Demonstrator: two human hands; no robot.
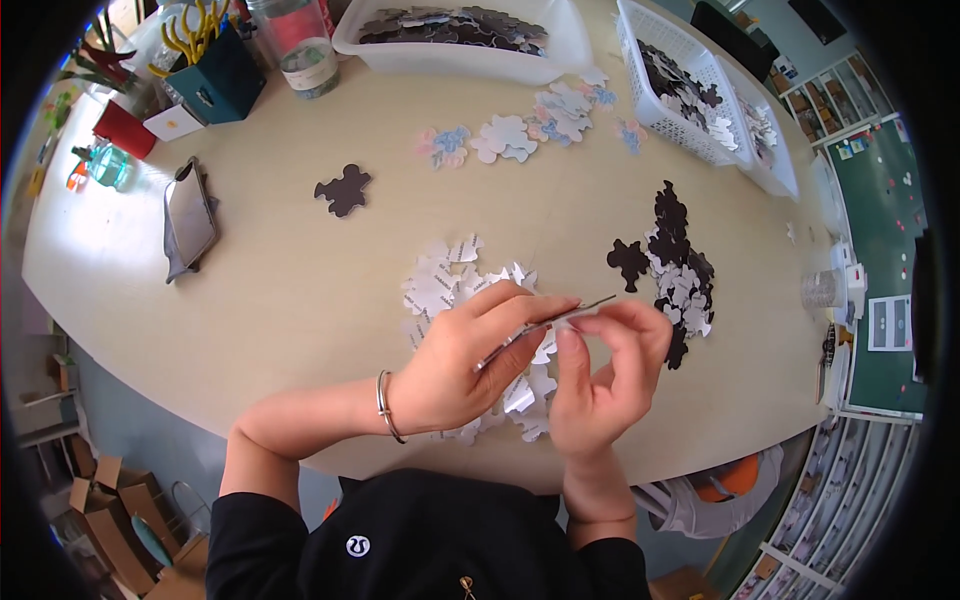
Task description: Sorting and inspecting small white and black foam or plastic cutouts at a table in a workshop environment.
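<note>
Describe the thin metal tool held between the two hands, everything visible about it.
The thin metal tool is a slim, grey, shiny strip, possibly tweezers, though its tip detail is too small to tell. It lies slanted, its lower end near the left hand, its upper end pointing right past the right hand. Left thumb and fingers pinch its middle; right fingertips touch it near the upper end. It hangs above a pile of white cut-out paper shapes on the cream table.

1. White paper cutouts [440,285]: your left hand [455,365] and right hand [600,375] cover part of the heap.
2. Thin metal tool [545,325]: handle end hidden in your left palm.
3. White tray [460,55]: far rim cut off by the top edge.
</note>
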